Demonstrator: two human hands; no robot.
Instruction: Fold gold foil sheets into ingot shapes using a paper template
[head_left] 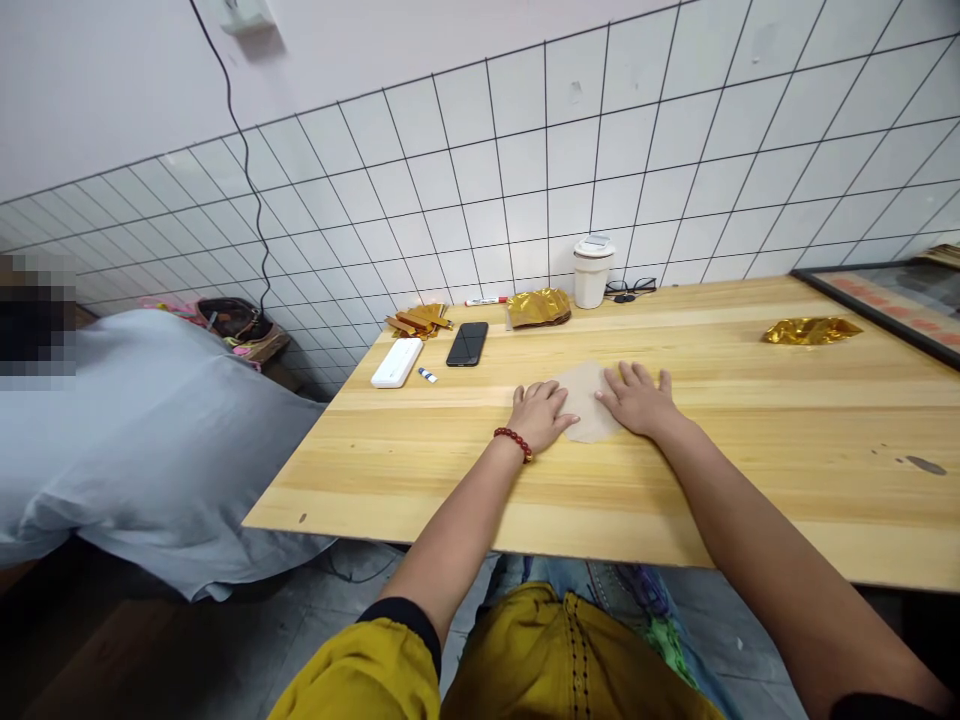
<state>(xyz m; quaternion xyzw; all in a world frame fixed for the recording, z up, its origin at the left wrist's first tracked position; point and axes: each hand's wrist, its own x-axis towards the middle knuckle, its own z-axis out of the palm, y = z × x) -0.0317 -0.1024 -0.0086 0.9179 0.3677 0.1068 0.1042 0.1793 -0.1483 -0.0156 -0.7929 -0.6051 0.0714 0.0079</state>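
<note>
A thin, pale beige sheet of paper (589,405) with cut-off corners lies flat on the wooden table (420,470). My left hand (538,412) rests palm down on its left edge, fingers stretched out, a red bead bracelet (513,436) at the wrist. On the sheet's right edge lies my right hand (637,398), its fingers spread and thumb toward the paper. Neither hand grips anything. Beyond them sits a stack of gold foil paper (538,307). A folded gold foil piece (810,330) lies apart to the right.
Behind my left hand are a black phone (467,344), a white power bank (397,363), a small blue-and-white stick (427,375), gold strips (420,320) and a red-and-white marker (486,301). A white lidded cup (592,272) stands near the tiled wall. A framed panel (900,300) lies right; a person (150,430) sits left.
</note>
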